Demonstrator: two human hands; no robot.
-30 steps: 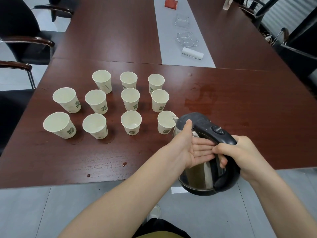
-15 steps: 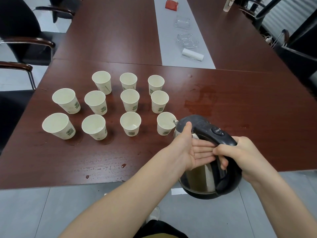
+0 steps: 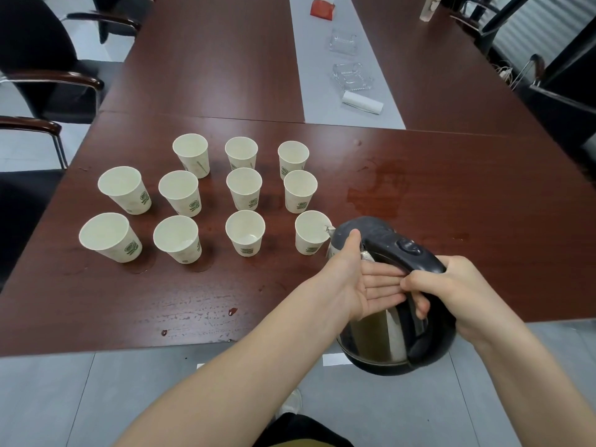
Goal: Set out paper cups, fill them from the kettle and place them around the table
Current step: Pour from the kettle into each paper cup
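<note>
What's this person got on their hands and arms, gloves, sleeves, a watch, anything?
Nothing that shows. The left hand and right hand are bare: no gloves, no rings visible. The left forearm and right forearm are bare too, with no sleeve, watch or bracelet in view up to the picture's edge.

You're in an office meeting room: a long dark-red conference table (image 3: 451, 188) flanked by black armchairs (image 3: 35, 50) with wooden armrests, glass ashtrays (image 3: 351, 75) on its grey centre strip (image 3: 319, 101), and grey floor tiles (image 3: 96, 398) below.
</note>
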